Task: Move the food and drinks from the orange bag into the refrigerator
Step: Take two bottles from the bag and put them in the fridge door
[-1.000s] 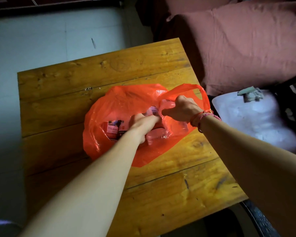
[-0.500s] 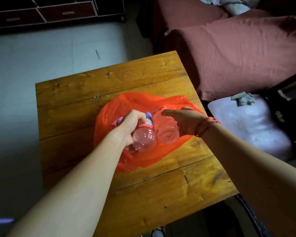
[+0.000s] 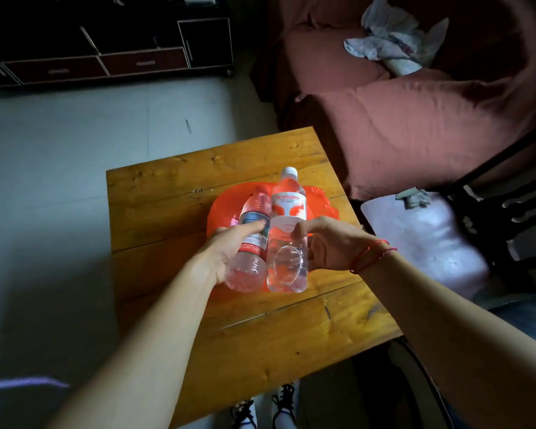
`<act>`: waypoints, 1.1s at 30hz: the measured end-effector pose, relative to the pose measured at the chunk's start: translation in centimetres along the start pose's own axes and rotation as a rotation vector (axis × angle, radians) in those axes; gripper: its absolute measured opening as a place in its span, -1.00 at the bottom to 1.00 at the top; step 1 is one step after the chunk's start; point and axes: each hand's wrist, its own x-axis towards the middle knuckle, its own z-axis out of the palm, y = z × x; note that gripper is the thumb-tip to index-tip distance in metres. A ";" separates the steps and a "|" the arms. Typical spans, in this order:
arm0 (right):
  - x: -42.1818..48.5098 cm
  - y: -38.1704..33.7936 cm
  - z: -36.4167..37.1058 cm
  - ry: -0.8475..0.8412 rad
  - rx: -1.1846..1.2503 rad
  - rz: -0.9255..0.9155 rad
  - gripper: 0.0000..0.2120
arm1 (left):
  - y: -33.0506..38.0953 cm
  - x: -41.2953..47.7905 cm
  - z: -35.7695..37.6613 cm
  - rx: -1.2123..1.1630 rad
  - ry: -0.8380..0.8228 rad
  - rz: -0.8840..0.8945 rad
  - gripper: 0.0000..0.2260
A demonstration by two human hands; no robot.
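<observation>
My left grip [image 3: 226, 253] is curled round the red-labelled water bottle [image 3: 252, 218]. My right grip [image 3: 330, 246] holds the white-capped water bottle [image 3: 289, 209] by its lower half. The two bottles touch side by side, lifted above the orange bag [image 3: 324, 201], which lies slumped on the wooden table [image 3: 183, 184]. Both are clear of the bag, so the step in hand looks like the carry; the refrigerator is not in view. I would clasp each bottle firmly round the body, since thin clear plastic likely flexes, and turn away without snagging the bag. Whether anything is left inside it I cannot tell.
</observation>
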 end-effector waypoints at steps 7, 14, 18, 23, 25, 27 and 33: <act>-7.3 -3.7 6.1 0.058 -0.093 -0.299 -0.50 | 6.0 -10.2 -0.3 -0.015 -0.004 0.364 -0.60; -16.1 -9.2 11.9 0.135 -0.231 -0.616 -0.64 | 12.0 -20.3 -0.5 0.083 -0.087 0.720 -0.70; -21.5 -11.6 14.8 0.208 -0.318 -0.836 -0.55 | 15.1 -25.7 -0.7 0.115 -0.089 0.885 -0.66; -26.7 -13.9 17.4 0.360 -0.410 -1.080 -0.53 | 18.1 -32.1 -1.3 0.232 -0.008 1.108 -0.65; -28.5 -14.7 18.6 0.436 -0.462 -1.152 -0.43 | 18.9 -34.1 -1.7 0.255 0.044 1.178 -0.65; -29.8 -15.4 19.7 0.497 -0.509 -1.220 -0.35 | 19.3 -35.7 -2.3 0.261 0.098 1.230 -0.63; -32.8 -16.0 21.7 0.550 -0.569 -1.328 -0.36 | 19.7 -39.6 -3.2 0.226 0.204 1.384 -0.65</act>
